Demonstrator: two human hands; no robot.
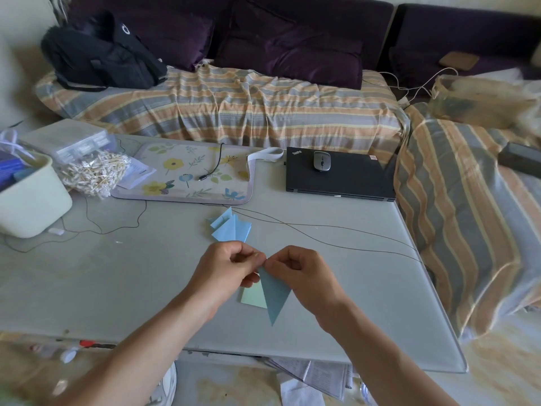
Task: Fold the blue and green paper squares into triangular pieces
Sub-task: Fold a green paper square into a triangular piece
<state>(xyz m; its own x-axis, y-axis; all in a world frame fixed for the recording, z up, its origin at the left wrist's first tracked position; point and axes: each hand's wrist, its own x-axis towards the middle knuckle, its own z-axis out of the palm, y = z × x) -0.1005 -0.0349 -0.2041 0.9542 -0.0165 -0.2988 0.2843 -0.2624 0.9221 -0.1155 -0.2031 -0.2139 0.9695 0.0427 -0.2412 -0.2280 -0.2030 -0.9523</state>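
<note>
A blue paper (274,294) folded into a long triangle hangs point-down above the table (117,288). My left hand (227,268) and my right hand (298,273) both pinch its top edge, fingertips meeting in the middle. Under it a pale green paper square (252,297) lies flat on the table, partly hidden by the blue piece and my left hand. Farther back lies a small pile of folded blue pieces (231,227).
A closed black laptop (339,180) with a grey mouse (322,161) sits at the back right. A floral mat (190,174), a bag of cotton swabs (93,171) and a pale tub (32,197) stand at the back left. Thin black cables (322,232) cross the table.
</note>
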